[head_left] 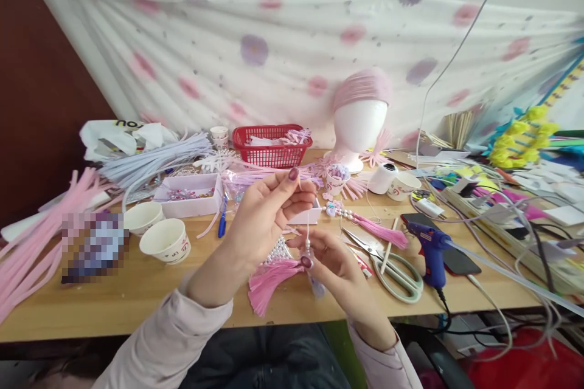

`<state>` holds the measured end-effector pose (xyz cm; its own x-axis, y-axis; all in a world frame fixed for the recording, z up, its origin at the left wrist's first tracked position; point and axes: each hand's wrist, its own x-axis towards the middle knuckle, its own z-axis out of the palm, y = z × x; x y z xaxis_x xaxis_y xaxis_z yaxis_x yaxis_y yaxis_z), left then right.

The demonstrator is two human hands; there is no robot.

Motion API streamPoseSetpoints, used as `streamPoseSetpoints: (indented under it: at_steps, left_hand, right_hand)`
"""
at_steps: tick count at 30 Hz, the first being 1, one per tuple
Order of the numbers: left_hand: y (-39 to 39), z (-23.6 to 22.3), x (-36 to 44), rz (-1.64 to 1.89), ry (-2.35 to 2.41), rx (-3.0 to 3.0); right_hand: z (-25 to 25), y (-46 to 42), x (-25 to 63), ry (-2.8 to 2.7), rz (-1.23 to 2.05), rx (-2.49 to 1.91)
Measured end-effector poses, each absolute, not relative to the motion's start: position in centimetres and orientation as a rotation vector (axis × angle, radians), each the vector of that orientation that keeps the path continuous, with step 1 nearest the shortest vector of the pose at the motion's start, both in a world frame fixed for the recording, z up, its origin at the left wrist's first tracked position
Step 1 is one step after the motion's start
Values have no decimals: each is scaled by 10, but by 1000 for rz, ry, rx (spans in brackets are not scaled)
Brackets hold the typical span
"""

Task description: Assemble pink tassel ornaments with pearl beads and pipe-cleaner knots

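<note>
My left hand is raised over the middle of the table, thumb and finger pinched on the upper end of a thin white cord. Lower and to the right, my right hand pinches a small beaded pendant threaded on that cord. A blurred pale purple piece hangs beneath its fingers. Behind the fingertips lies a pink tassel, beside a heap of white pearl beads. Another beaded strand with a pink tassel rests behind my right hand.
Scissors, a blue glue gun and a dark phone lie to the right among cables. Paper cups, a bead box and a blue pen are left. A red basket and a foam head stand behind.
</note>
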<state>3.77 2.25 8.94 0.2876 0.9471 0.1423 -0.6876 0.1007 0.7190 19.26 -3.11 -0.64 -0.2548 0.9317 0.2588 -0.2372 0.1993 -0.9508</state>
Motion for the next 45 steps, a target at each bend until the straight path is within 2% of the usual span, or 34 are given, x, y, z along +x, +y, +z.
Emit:
streamPoseSetpoints:
  at_steps: [7, 15, 23, 33, 39, 45]
  left_hand:
    - [43, 105, 47, 1465, 428, 781]
    - [65, 90, 38, 1610, 517, 719]
    - [64, 69, 30, 1607, 593, 685]
    - [74, 72, 18, 1669, 601, 706]
    - [69, 82, 16, 1621, 587, 879]
    - [76, 79, 17, 1622, 578, 960]
  right_hand:
    - [10, -14, 186, -1086, 1658, -444]
    - [10, -5, 187, -938, 1805, -527]
    - [-1, 10, 176, -1050, 1660, -762]
    - [-6, 20, 174, -1256, 1616, -835]
    - [31, 33, 173, -1474, 1492, -841]
    - [79, 44, 161, -1676, 1084, -844]
